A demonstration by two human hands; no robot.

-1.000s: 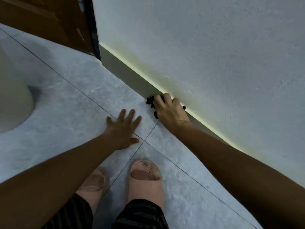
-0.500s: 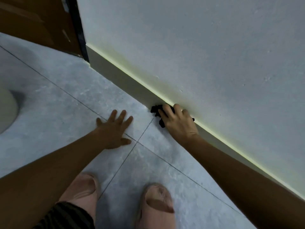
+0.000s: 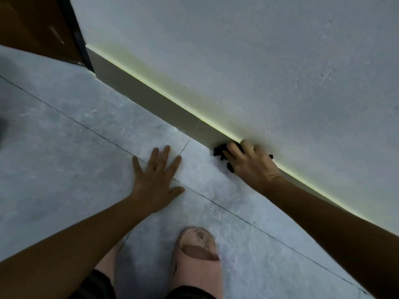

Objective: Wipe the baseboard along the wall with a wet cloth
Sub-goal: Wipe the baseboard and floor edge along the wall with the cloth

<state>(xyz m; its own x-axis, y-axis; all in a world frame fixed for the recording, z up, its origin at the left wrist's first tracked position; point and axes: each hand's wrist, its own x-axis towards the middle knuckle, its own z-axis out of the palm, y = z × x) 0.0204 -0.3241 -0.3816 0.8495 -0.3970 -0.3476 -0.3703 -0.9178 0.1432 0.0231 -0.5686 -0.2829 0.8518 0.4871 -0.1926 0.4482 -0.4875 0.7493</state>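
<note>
A grey baseboard (image 3: 151,96) runs diagonally from the door frame at upper left down to the right, under a white wall (image 3: 259,50). My right hand (image 3: 250,162) presses a small black cloth (image 3: 219,151) against the baseboard where it meets the floor; most of the cloth is hidden under my fingers. My left hand (image 3: 156,180) lies flat on the floor tile with fingers spread, holding nothing, to the left of the cloth.
A brown wooden door (image 3: 32,24) with a dark frame (image 3: 75,29) stands at the upper left end of the baseboard. The floor is light grey tile (image 3: 64,137) with thin joints. My feet in pink slippers (image 3: 196,255) are at the bottom.
My right hand and the cloth have slid rightward along the baseboard, away from the door. My left hand has shifted right on the tile. The pale object at left has left the view.
</note>
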